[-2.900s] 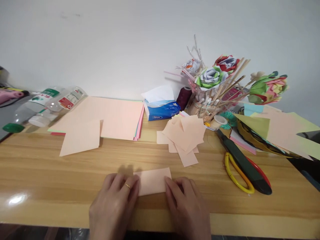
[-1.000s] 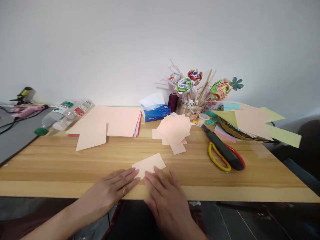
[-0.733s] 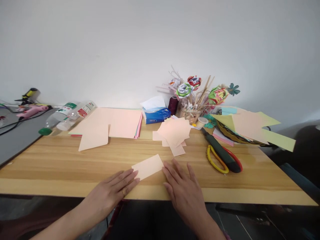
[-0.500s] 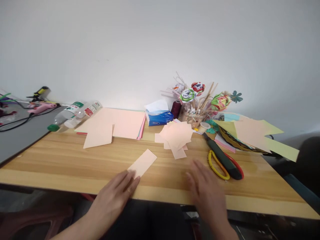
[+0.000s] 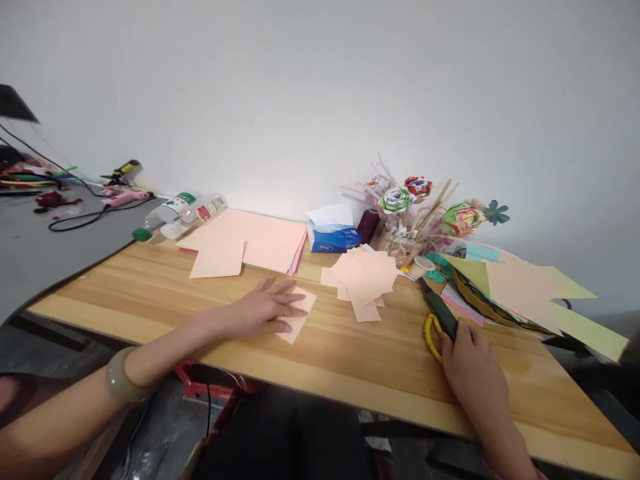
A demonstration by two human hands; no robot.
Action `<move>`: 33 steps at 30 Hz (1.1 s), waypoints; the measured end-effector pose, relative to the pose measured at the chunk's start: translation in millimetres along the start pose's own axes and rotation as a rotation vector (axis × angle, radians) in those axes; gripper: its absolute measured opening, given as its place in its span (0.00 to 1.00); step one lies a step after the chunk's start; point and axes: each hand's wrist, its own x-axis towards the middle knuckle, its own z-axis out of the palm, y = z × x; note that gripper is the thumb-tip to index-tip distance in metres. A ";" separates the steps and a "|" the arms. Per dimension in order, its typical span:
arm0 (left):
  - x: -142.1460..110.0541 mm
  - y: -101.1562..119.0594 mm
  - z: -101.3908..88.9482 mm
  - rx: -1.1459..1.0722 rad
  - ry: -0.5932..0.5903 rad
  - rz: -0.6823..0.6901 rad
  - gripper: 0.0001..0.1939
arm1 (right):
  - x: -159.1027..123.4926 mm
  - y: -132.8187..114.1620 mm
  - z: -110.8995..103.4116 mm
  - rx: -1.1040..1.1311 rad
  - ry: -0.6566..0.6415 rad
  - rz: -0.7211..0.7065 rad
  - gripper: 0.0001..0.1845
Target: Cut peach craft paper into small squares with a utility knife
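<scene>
My left hand lies flat with fingers spread over a small pale pink paper strip, pressing it to the table. My right hand is closed around the near end of a long dark green tool with a narrow dark tip. A yellow loop handle, like that of scissors, shows beside the tool. The rest of that handle's object is hidden. Between the hands, farther back, sits a loose pile of pale pink paper pieces.
Large paper sheets and a folded piece lie back left, near plastic bottles. A blue tissue pack and paper flowers stand along the wall. A basket heaped with paper is at right. A pink glue gun lies far left.
My right hand has moved right and closed on the dark green tool. My left hand has slid farther over the paper strip, fingers spread. The view has shifted.
</scene>
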 end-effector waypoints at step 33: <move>9.5 -1.8 7.5 -0.007 0.035 -0.146 0.35 | -63.9 -62.7 -59.2 0.465 -0.025 -0.709 0.22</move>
